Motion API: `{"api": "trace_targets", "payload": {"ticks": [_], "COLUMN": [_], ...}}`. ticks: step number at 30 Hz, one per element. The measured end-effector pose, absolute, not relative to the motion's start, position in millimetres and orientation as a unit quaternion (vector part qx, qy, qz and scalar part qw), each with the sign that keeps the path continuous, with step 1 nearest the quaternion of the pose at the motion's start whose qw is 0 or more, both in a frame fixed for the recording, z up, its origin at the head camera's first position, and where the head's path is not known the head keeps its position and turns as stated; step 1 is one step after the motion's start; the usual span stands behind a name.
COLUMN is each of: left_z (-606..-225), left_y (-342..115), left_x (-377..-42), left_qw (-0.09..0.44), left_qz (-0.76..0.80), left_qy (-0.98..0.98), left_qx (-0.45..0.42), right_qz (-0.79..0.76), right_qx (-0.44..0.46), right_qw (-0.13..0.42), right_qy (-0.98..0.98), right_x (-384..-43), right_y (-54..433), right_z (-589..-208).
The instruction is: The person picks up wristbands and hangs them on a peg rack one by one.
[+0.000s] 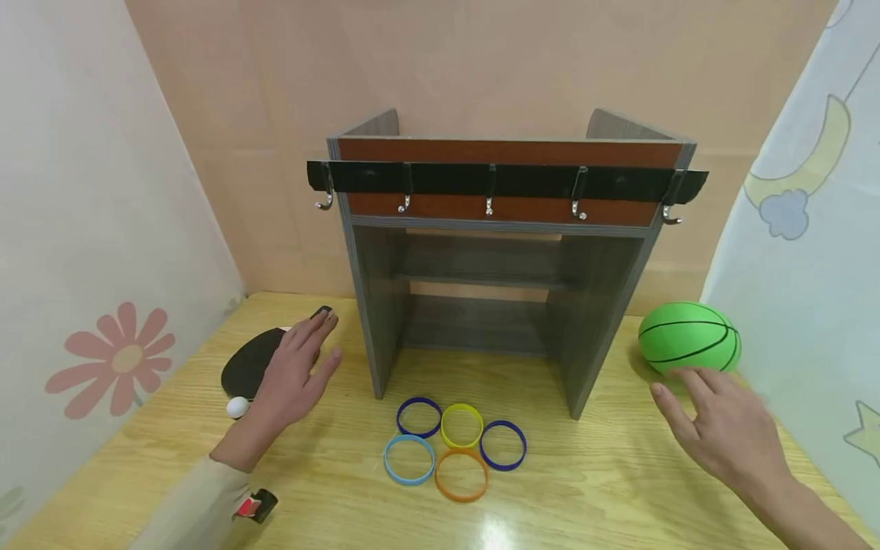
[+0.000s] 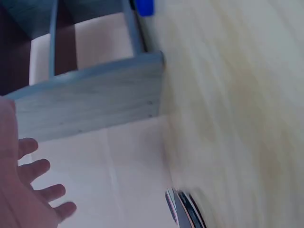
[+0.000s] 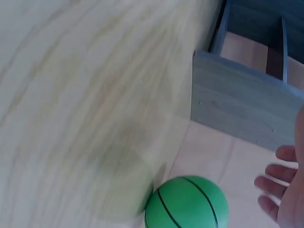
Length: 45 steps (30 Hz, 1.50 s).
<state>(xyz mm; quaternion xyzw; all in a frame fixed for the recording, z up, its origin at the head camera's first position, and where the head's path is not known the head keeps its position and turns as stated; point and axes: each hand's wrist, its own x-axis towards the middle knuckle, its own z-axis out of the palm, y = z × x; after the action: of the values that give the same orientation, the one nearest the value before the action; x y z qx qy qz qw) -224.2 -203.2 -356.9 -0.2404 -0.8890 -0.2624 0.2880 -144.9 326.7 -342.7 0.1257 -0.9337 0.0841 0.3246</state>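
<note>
In the head view my left hand point(image 1: 294, 380) is held with its fingers extended over a black table tennis paddle point(image 1: 249, 365), holding nothing. A white ball point(image 1: 237, 407) lies beside the paddle. On the right, my right hand point(image 1: 730, 428) hovers with fingers relaxed and nothing in them, in front of a green ball with black lines point(image 1: 690, 337). Between the hands, several silicone wristbands lie on the table: a light blue one point(image 1: 386, 463), an orange one point(image 1: 462, 499), a yellow one point(image 1: 462, 406) and two dark blue ones.
A grey wooden rack point(image 1: 572, 382) stands at the middle back of the wooden table point(image 1: 584, 496). Across its front runs a black strip point(image 1: 450, 180) with several silver hooks point(image 1: 489, 205). Patterned walls point(image 1: 89, 229) flank the table on both sides.
</note>
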Motion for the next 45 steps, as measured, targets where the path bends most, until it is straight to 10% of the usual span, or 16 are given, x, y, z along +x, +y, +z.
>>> {"api": "trace_targets", "payload": {"ticks": [8, 25, 45], "left_z": [-346, -331, -336], "left_y": [-174, -144, -142], "left_x": [-235, -236, -251], "left_qw": [0.380, 0.401, 0.400], "left_qz": [-0.458, -0.633, -0.660], "left_qy": [-0.758, -0.606, -0.581], "left_qx": [-0.265, -0.268, -0.258], "right_qz": [0.094, 0.310, 0.346], "right_qx": [0.285, 0.248, 0.208], "right_qw": [0.405, 0.078, 0.006], "right_qy": [-0.864, -0.915, -0.915], "right_x": [-153, -176, -182], "right_y": [288, 205, 198], "right_z": [-367, -391, -393]}}
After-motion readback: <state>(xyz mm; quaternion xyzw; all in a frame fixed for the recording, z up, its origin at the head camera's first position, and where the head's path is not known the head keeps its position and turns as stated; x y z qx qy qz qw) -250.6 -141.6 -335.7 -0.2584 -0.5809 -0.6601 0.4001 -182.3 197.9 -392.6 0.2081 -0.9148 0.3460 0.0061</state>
